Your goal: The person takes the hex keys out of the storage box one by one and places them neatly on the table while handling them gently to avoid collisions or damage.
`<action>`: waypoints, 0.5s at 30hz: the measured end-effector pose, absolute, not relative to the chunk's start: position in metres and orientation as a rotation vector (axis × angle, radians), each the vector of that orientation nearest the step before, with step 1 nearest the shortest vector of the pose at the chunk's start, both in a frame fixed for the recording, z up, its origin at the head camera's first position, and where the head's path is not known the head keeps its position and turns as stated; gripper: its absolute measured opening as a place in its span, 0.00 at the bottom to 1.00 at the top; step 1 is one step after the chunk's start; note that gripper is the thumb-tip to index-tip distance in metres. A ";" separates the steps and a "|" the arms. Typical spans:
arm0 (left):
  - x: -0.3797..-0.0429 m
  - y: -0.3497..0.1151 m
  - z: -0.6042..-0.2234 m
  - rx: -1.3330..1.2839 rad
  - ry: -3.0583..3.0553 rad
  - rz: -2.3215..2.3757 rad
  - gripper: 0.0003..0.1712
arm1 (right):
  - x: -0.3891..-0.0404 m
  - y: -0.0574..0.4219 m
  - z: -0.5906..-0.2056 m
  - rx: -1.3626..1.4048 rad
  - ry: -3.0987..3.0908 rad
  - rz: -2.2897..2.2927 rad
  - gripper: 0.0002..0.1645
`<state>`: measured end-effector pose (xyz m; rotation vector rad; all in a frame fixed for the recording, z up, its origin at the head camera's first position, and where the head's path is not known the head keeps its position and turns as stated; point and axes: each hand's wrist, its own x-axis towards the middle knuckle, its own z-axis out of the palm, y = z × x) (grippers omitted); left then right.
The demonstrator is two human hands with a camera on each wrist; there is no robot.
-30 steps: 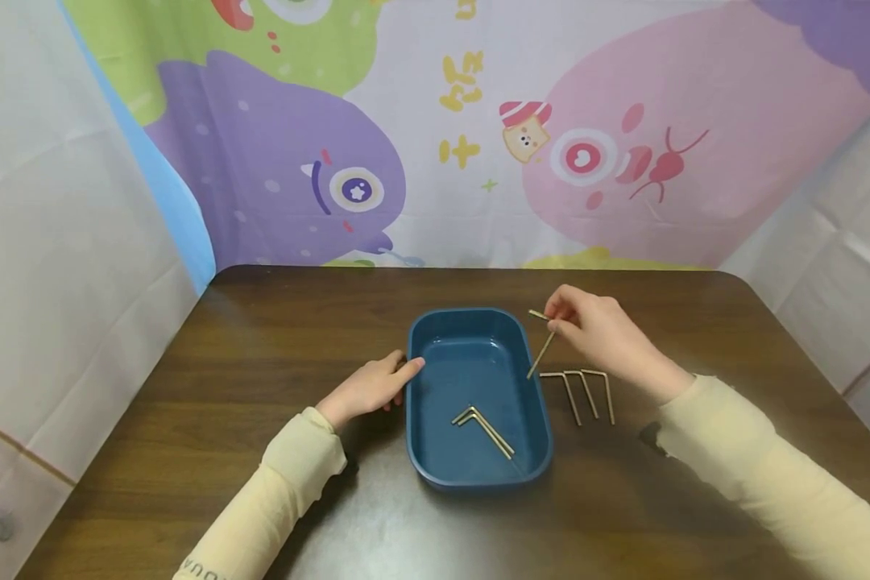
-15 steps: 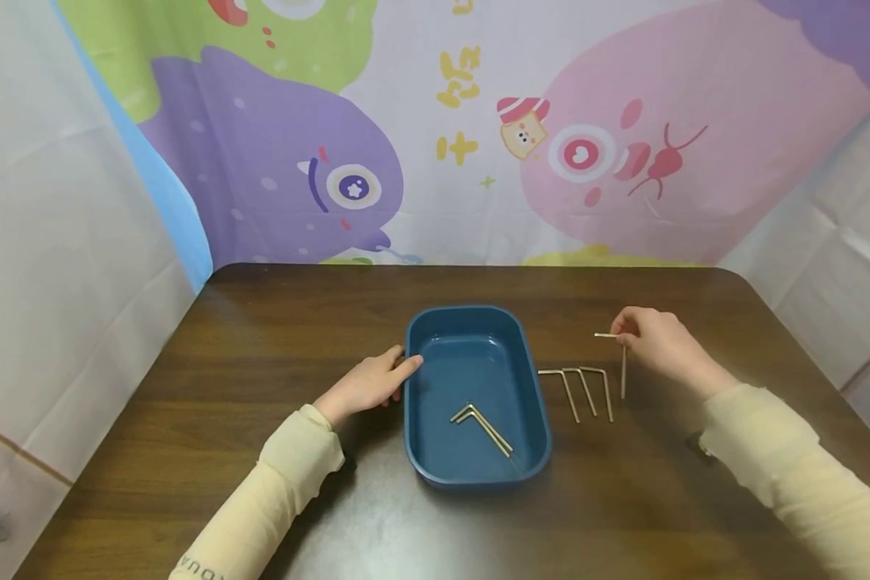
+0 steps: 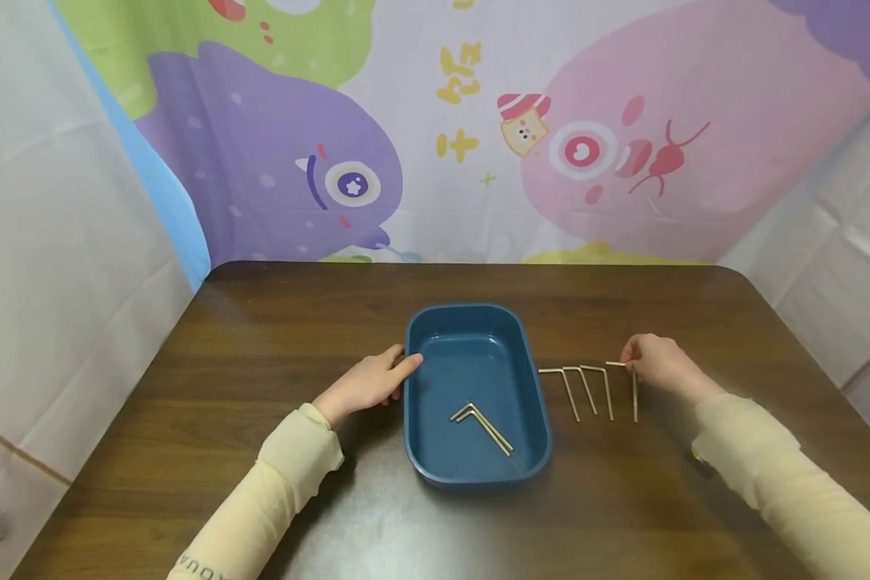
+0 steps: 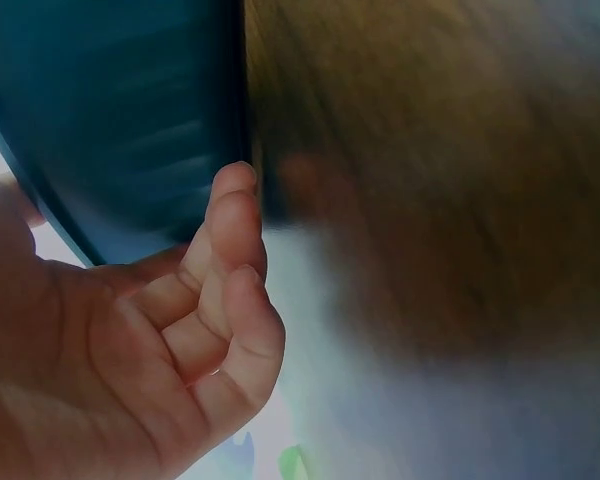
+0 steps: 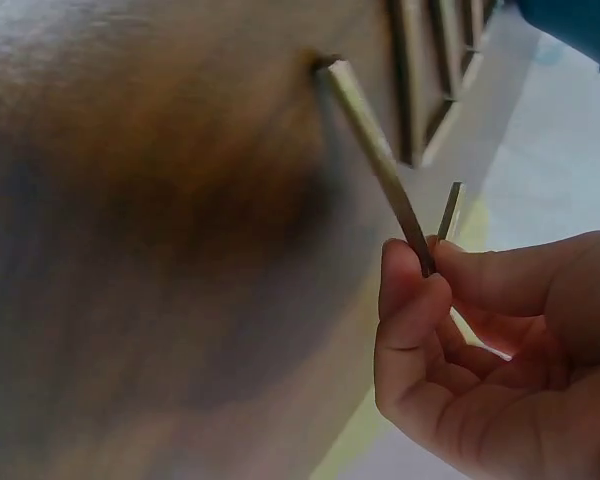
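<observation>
My right hand [image 3: 663,364] pinches an L-shaped, brass-coloured hex key [image 3: 635,400] near its bend, low over the table on the right. In the right wrist view the thumb and fingers close on the hex key [image 5: 375,150], whose long arm's tip is at or close to the tabletop. My left hand [image 3: 366,385] grips the left wall of a dark blue tray [image 3: 453,370], thumb over the rim and the other fingers outside. Two similar hex keys [image 3: 487,427] lie together in the tray. Three more hex keys [image 3: 609,395] lie in a row right of it.
The brown wooden table [image 3: 297,314] extends around the tray on every side. Behind its back edge hangs a cartoon-printed curtain [image 3: 464,201]. Pale cloth [image 3: 80,242] flanks the left side, with similar cloth on the right.
My right hand has carried the hex key from beside the tray's right rim to the right, then down to the end of the row. The left hand stays on the tray.
</observation>
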<state>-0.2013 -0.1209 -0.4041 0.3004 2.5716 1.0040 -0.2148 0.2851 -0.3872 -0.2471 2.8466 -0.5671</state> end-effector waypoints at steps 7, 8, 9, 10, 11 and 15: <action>-0.202 -0.121 -0.404 0.299 2.577 0.997 0.28 | -0.217 0.286 -0.399 -0.212 2.856 -0.532 0.02; -0.202 -0.120 -0.403 0.297 2.572 0.997 0.28 | -0.217 0.287 -0.400 -0.210 2.863 -0.521 0.02; -0.202 -0.120 -0.403 0.295 2.569 0.996 0.29 | -0.217 0.287 -0.400 -0.209 2.873 -0.510 0.02; -0.201 -0.120 -0.404 0.289 2.566 0.997 0.29 | -0.217 0.286 -0.400 -0.209 2.881 -0.497 0.02; -0.200 -0.120 -0.404 0.289 2.563 0.996 0.29 | -0.216 0.287 -0.400 -0.213 2.888 -0.491 0.02; -0.200 -0.120 -0.404 0.290 2.570 1.000 0.27 | -0.217 0.286 -0.401 -0.196 2.933 -0.472 0.02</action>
